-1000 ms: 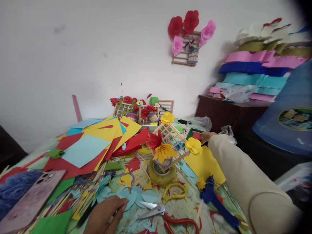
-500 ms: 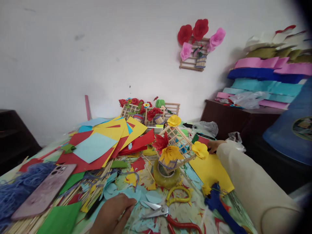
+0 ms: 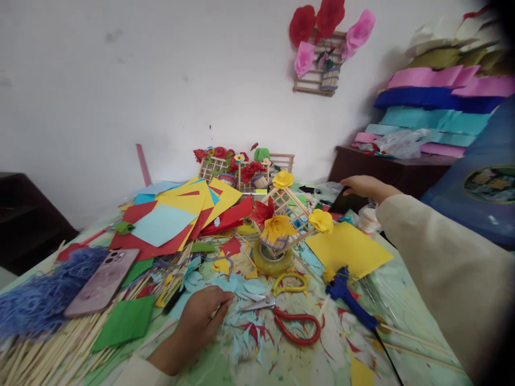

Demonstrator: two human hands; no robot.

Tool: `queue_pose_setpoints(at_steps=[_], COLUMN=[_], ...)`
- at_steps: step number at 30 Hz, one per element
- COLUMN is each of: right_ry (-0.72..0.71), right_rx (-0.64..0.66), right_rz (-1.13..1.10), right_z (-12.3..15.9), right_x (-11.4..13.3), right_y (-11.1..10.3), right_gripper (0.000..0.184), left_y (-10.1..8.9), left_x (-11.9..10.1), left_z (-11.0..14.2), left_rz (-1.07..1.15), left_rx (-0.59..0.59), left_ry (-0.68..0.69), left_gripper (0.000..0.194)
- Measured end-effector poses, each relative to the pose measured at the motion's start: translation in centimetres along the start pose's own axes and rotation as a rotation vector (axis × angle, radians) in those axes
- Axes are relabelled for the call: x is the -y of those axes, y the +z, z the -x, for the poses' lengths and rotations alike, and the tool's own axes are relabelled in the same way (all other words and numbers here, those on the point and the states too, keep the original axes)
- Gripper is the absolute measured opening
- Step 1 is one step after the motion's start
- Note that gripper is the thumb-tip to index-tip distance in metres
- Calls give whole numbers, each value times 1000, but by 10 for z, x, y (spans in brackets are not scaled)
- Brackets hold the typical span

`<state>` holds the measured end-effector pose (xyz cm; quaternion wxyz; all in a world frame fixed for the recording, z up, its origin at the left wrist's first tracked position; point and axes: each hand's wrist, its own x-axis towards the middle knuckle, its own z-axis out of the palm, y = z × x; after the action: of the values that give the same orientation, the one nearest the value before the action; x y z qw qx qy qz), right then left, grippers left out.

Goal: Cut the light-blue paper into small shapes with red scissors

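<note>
My left hand rests on the table with fingers curled together, fingertips by light blue paper pieces and the blades of red-and-yellow-handled scissors. What it pinches, if anything, is hidden. At the back right my right hand is stretched out, its fingers closed at the upper edge of a dark flat thing; its kind is unclear. Between the hands, a stick lattice with yellow and red paper flowers leans on a roll of tape. A blue glue gun lies below yellow paper.
At left lie a pink phone, blue yarn, thin sticks and coloured paper. More flower lattices stand at the back. A dark cabinet and a blue object border the right side.
My right hand has moved up and back from beside the yellow paper, and a dark flat thing now shows raised under it. My left hand stays by the scissors. The view has tilted downward.
</note>
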<state>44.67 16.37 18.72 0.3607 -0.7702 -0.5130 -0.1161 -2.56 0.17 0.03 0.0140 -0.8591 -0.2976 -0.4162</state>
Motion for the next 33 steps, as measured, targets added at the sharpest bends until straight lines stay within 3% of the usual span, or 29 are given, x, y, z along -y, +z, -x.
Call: queue_pose_setpoints(at_steps=[2, 5, 8, 9, 11, 13, 15, 17, 19, 23, 26, 29, 31, 33], right_ry=[-138, -302, -559, -612, -744, -802, -821, -852, -846, -739, -558, -403, -416, -456], right_rx=[85, 30, -171, -159, -12, 201, 403, 511, 559, 582, 452, 300, 254, 276], right_rz=[43, 126, 274, 237, 77, -123, -288, -387, -441, -510, -698, -743, -551, -427], right_z=[7, 28, 66, 82, 119, 159, 195, 222, 238, 247, 261, 295, 323, 345], right_x=[7, 22, 48, 59, 84, 107, 127, 142, 151, 155, 145, 130, 123, 121], right_y=[-27, -72, -108, -116, -123, -118, -105, -87, -70, -46, -30, -11, 2, 13], right_gripper=[21, 22, 34, 32, 27, 22, 27, 29, 28, 26, 26, 59, 90, 105], left_y=[1, 2, 1, 2, 5, 9, 14, 17, 18, 17, 18, 20, 22, 23], left_x=[-1, -2, -7, -11, -24, -41, -60, -77, -87, -87, -78, -68, -62, -57], left_z=[2, -1, -20, -29, -48, -63, -69, -65, -55, -37, -29, -25, -24, -24], left_rz=[22, 81, 282, 381, 674, 1036, 1452, 1768, 1965, 2078, 2107, 2128, 2109, 2085], left_rx=[-38, -142, -191, -202, -144, -39, 230, 512, 568, 463, 372, 221, 128, 88], left_ry=[15, -51, -316, -415, -517, -519, -525, -626, -689, -793, -860, -915, -945, -967], left_gripper=[14, 12, 14, 19, 31, 44, 59, 66, 66, 64, 66, 67, 67, 67])
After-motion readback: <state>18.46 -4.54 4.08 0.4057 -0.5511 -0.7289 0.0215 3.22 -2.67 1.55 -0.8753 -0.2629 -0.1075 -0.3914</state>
